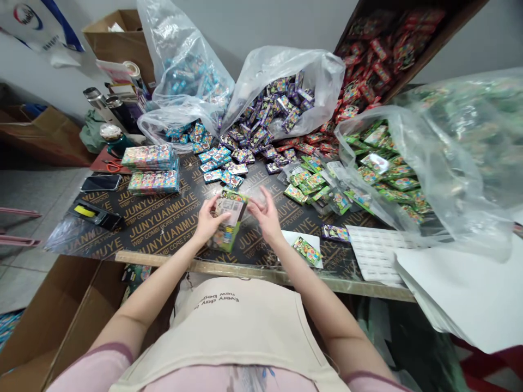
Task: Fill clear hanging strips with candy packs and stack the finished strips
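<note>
A flat green printed packet (232, 227) in shiny clear wrap, with a white label near its top, is held tilted above the black board table. My left hand (209, 222) grips its left side, thumb across the label. My right hand (266, 219) has its thumb and fingers at the packet's upper right corner, where some whitish clear film shows; its exact grip is partly blurred. Just beyond the hands lie loose blue printed boxes (220, 163). To the right of my right hand, a single green packet (307, 251) rests on a white card (316, 242).
Clear bags hold purple boxes (292, 103), blue boxes (190, 79) and green packets (392, 163). Red boxes (368, 71) spill from a tilted carton. Wrapped stacks (153, 182), a phone (100, 183), a black tape dispenser (96, 215) and orange scissors (112, 166) are left. A sticker sheet (378, 253) lies right.
</note>
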{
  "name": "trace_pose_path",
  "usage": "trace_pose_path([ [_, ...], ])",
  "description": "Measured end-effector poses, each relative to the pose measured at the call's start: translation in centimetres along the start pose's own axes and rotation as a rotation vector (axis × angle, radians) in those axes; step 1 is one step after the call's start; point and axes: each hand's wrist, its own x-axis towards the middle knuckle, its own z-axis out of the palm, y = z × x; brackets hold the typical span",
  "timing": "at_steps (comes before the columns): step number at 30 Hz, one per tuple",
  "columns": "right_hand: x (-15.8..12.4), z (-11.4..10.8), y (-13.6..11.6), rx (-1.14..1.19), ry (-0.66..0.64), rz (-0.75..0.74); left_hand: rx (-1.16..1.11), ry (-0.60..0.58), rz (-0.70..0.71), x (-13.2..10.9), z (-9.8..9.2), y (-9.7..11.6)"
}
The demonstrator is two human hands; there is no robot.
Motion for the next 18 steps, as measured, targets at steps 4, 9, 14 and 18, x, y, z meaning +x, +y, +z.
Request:
trace_pose_path([
  [4,0.1,2.7,-0.3,0.236,0.156,0.198,-0.442,0.026,-0.148,-1.8,3.1,0.6],
  [9,0.1,3.7,-1.4,0.252,0.22,0.205,-0.775,0.134,-0.375,-2.9,5.0,2.0],
  [14,-0.9,3.0,-2.2,0.323,0.155,0.225,-0.931,0.098,-0.598,-0.7,3.7,2.8],
  [18,-0.7,1.7,-1.8,0.385,0.113,0.33,-0.913,-0.038,-0.697,0.8,2.9,3.0],
])
